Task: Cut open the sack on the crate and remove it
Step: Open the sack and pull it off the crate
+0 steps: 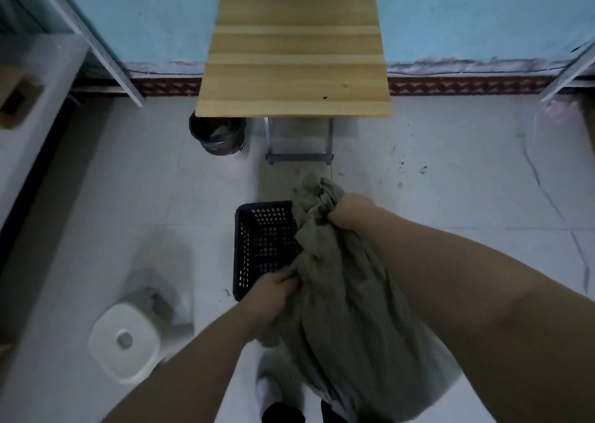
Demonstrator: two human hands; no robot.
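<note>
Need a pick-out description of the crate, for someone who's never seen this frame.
Start at the wooden table against the blue wall and come toward the camera over the floor tiles. The crate sits on the floor, partly hidden by the held grey-green sack. It's black, rectangular, with perforated walls, unlike the round bin beside the table or the white stool.

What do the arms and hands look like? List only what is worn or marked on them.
The left hand and right hand wear no gloves, and no ring, watch or band shows. The left forearm and right forearm are uncovered to the picture's edge, so no sleeve is visible. No markings show.
</note>
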